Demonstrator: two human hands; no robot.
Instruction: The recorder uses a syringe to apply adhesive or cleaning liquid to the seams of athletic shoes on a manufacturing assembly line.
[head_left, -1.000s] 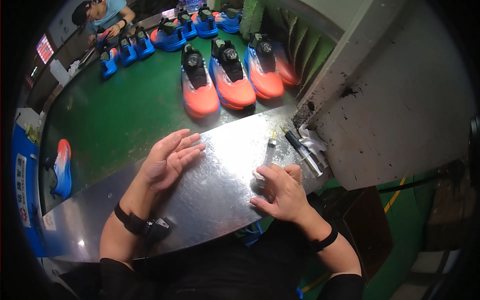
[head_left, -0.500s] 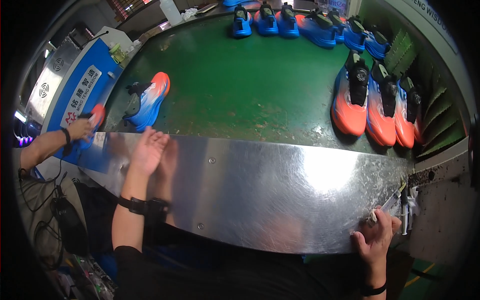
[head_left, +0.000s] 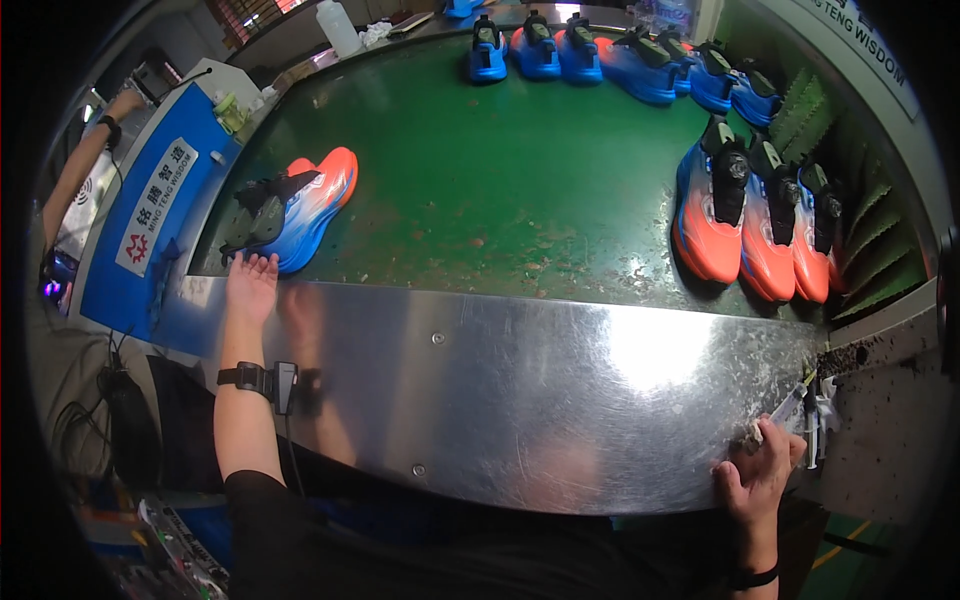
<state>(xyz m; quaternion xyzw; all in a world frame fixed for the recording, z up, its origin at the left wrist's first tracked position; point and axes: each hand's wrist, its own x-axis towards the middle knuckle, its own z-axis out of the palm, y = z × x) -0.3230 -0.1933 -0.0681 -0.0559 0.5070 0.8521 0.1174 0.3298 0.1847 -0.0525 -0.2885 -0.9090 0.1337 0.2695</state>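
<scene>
At the heel end of two blue and orange sneakers (head_left: 318, 215) is my left hand (head_left: 252, 285), palm up, fingers stretched out. Its fingertips are at the heel of the left sneaker (head_left: 255, 222); whether they touch it I cannot tell. Both sneakers stand side by side, toes pointing away to the right. My right hand (head_left: 760, 475) rests at the right end of the steel ledge (head_left: 560, 400), thumb and index finger apart. Just beyond its index finger lie a clear, syringe-like tool (head_left: 788, 404) and a whitish scrap (head_left: 752, 436). Some of its fingers are hidden.
Several sneakers stand in a row along the far edge of the green belt (head_left: 450, 180). More orange-toed sneakers (head_left: 712, 240) line the right side, before a slitted curtain (head_left: 880, 240). A co-worker's hand (head_left: 125, 103) is at the blue machine (head_left: 165, 220) on the left.
My left hand has moved left to the sneaker heels. The second sneaker now stands beside the first, and the co-worker's hand has left it and risen to the machine. My right hand stays put.
</scene>
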